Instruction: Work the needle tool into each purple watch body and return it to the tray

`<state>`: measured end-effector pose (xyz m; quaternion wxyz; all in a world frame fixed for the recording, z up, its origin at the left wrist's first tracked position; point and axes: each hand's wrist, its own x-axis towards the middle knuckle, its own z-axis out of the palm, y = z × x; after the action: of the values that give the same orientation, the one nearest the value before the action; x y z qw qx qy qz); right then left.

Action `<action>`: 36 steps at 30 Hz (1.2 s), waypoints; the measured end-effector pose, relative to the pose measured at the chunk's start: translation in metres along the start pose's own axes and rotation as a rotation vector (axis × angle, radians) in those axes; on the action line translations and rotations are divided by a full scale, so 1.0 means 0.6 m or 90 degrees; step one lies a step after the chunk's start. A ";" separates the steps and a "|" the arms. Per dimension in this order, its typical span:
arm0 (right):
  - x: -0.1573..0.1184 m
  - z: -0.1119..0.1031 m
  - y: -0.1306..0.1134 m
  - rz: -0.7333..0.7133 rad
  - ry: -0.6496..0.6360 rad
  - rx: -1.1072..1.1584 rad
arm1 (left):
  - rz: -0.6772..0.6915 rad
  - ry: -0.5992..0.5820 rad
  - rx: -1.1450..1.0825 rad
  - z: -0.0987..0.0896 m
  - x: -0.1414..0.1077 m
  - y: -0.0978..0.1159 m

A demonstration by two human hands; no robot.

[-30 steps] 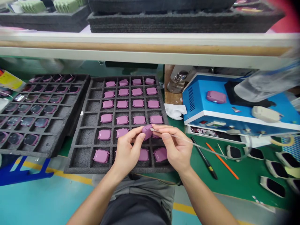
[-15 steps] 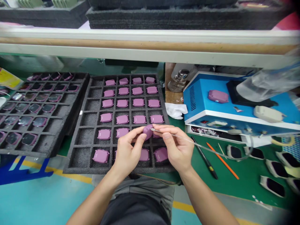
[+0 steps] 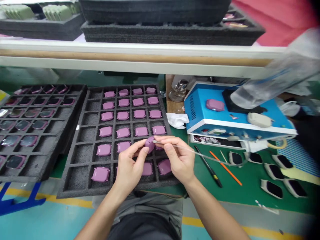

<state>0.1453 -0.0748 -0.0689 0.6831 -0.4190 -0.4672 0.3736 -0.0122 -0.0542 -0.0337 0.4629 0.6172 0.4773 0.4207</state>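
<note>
Above the front part of the foam tray (image 3: 80, 156), my left hand (image 3: 130, 165) pinches a purple watch case (image 3: 149, 144) on edge between thumb and fingers. My right hand (image 3: 181, 160) is closed on a thin clear tube (image 3: 186, 149) with a narrow metal-looking tip. That tip meets the face of the held case or is very near it; I cannot tell which. Purple watch cases (image 3: 123, 132) fill most pockets of the tray below, and its leftmost column has bare pockets. My hands hide some of the front pockets.
To the left stands another foam tray (image 3: 58, 128) with dark-screened watches. A blue machine (image 3: 200, 96) at right carries a purple case and a pale one. A black pen (image 3: 208, 166), an orange stick (image 3: 226, 168) and several pale watches (image 3: 272, 189) lie nearby. A shelf (image 3: 125, 66) crosses above.
The camera view has shifted, so the bench items appear farther left and somewhat lower. My hands keep the same hold on the watch case and the tube.
</note>
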 end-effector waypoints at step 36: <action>0.014 0.002 0.001 0.011 -0.015 0.006 | -0.005 0.039 0.073 -0.003 0.011 -0.001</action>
<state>0.1465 -0.0669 -0.0663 0.6761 -0.4157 -0.4699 0.3865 -0.0130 -0.0475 -0.0332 0.4136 0.6275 0.5171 0.4096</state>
